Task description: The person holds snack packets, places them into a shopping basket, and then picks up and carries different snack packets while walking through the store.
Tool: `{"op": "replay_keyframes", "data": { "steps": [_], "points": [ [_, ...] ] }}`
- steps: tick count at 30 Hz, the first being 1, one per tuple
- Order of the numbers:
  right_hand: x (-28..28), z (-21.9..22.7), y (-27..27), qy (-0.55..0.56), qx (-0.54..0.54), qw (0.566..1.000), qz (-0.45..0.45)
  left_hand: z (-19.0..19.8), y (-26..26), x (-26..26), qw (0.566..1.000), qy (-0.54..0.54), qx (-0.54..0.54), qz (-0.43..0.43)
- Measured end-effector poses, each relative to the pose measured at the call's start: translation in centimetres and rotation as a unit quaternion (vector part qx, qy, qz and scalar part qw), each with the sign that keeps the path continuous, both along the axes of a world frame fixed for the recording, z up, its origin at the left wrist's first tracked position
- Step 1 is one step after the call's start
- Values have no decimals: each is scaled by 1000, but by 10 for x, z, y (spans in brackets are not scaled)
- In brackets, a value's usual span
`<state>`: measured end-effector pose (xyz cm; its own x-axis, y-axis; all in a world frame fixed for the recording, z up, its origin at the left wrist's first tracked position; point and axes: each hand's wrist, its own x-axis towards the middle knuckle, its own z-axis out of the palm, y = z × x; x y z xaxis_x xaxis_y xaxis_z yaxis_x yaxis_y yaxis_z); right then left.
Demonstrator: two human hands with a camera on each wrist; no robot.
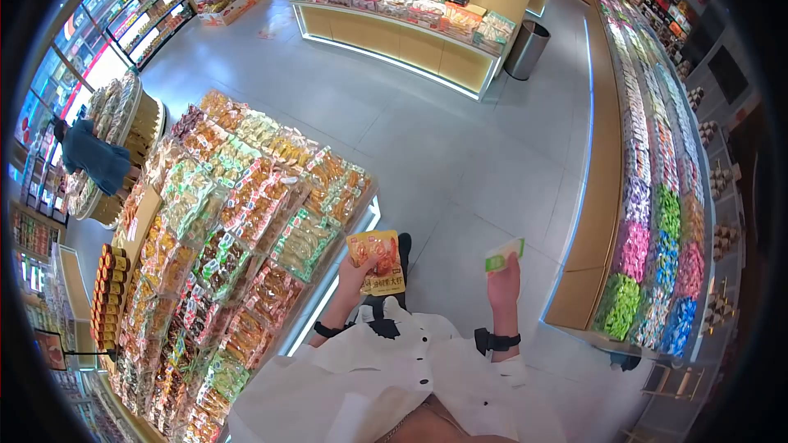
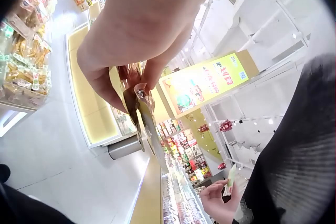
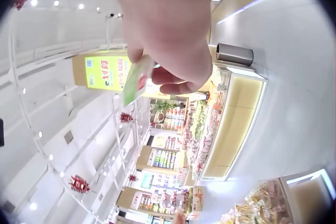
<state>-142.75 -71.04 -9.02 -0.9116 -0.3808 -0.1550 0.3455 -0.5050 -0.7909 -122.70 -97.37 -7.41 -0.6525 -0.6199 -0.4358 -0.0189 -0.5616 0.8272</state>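
Note:
In the head view the left hand [image 1: 355, 277] grips a yellow and red snack bag [image 1: 382, 261] by its left side, thumb across the front. The right hand [image 1: 503, 279] pinches a small green and white packet [image 1: 504, 256] between thumb and fingers, apart from the bag. From the left wrist, the bag [image 2: 149, 119] appears edge-on, held by the left hand [image 2: 142, 35]; farther off is the right hand [image 2: 219, 203] with its packet [image 2: 231, 179]. The right wrist view shows the packet [image 3: 137, 79] held at the fingertips of the right hand [image 3: 173, 45].
A display of packaged snacks [image 1: 246, 197] stands at the left, close to the left arm. Bins of colourful wrapped sweets [image 1: 657, 197] line the right. Ahead are another counter [image 1: 402, 41] and a metal trash bin [image 1: 528, 49]. A person in dark clothes [image 1: 97, 154] stands at far left.

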Motion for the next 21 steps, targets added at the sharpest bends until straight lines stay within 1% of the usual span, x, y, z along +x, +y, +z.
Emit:
{"op": "replay_keyframes", "data": {
  "steps": [1,2,3,4,5,6,7,8,9,11,14,15,17,18,19,20,21],
  "points": [
    [-18,-1,-9,-57,-85,994,-26,-6,-16,-20,1000,-2,2,3],
    [-37,1,-16,-111,-168,978,-59,-16,-35,-46,1000,-8,-22,-3],
    [-57,2,-22,-112,-162,978,-70,-18,-47,-70,999,-15,-41,-14],
    [-77,4,-27,-144,-158,974,-79,-12,-62,-94,998,-6,-56,-34],
    [-95,5,-29,-176,-157,968,-91,-7,-78,-118,998,-9,-46,-50],
    [-110,14,-36,-173,-154,967,-106,-4,-97,-145,995,-6,-51,-84],
    [-122,23,-46,-180,-70,973,-123,6,-112,-176,992,-2,-56,-116],
    [-137,31,-57,-188,13,972,-139,17,-122,-205,992,-6,-46,-120],
    [-150,37,-67,-191,11,969,-154,20,-133,-234,990,-9,-45,-135],
    [-164,41,-84,-124,57,980,-146,20,-154,-280,988,1,-59,-143],
    [-196,37,-102,-136,67,969,-195,23,-178,-340,980,2,-47,-194],
    [-207,30,-102,-140,66,968,-199,24,-183,-356,977,6,-38,-210],
    [-231,9,-103,-170,8,960,-224,16,-190,-385,977,3,-32,-212],
    [-242,16,-115,-173,5,961,-217,13,-192,-395,977,1,-24,-210],
    [-254,33,-129,-124,143,967,-173,14,-196,-406,979,-2,-28,-203],
    [-270,46,-141,-67,278,950,-123,17,-199,-419,979,1,-34,-200],
    [-289,52,-149,-64,275,953,-111,22,-203,-431,980,5,-38,-194]
  ]
}}
